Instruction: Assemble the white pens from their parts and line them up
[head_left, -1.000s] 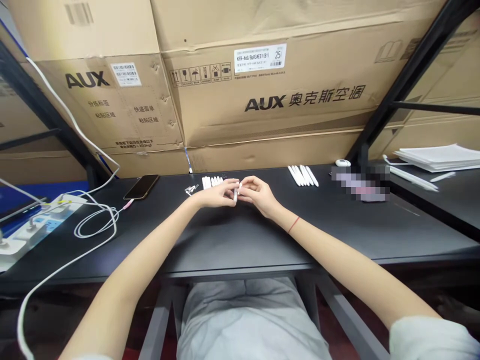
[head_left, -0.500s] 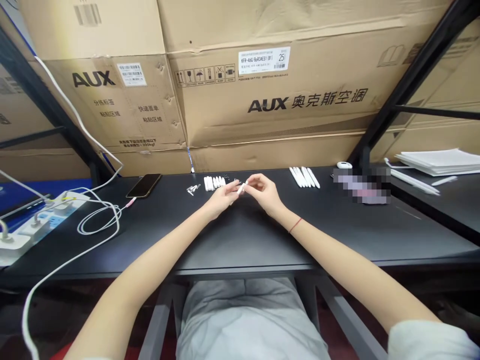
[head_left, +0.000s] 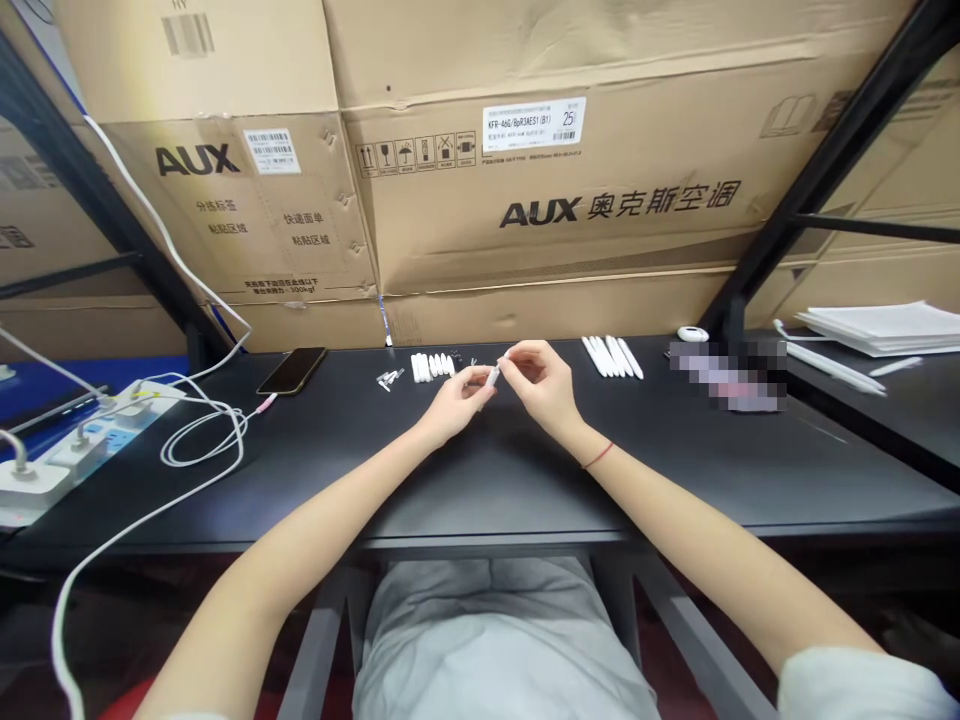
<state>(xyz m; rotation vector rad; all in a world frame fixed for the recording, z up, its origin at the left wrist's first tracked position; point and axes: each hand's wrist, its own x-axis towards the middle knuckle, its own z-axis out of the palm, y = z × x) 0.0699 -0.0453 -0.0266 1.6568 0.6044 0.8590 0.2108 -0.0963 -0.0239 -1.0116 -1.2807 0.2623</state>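
My left hand [head_left: 459, 402] is closed around a short white pen barrel [head_left: 493, 376], which it holds tilted upward just above the desk. At the barrel's upper end, the thumb and forefinger of my right hand [head_left: 541, 382] are pinched together. Whatever small part sits between those fingertips is too small to make out. Just beyond my left hand lie a row of white pen barrels [head_left: 421, 368] and shorter white tips [head_left: 442, 365], beside tiny dark parts [head_left: 457, 356]. Small clear and metallic pieces [head_left: 389, 379] are scattered left of them. Several long white pens [head_left: 613, 357] lie side by side to the right.
A phone [head_left: 292, 371] and a coiled white cable [head_left: 201, 440] lie on the left of the black desk [head_left: 495, 490], near a power strip [head_left: 90, 445]. Large cartons [head_left: 555, 240] stand along the back. At right are a white oval case [head_left: 692, 334], a blurred-out item [head_left: 727, 376] and stacked paper [head_left: 885, 328].
The barrel in my left hand has tipped more upright. My right hand has shifted slightly right and up, its fingertips now at the barrel's top end. The view has moved a little.
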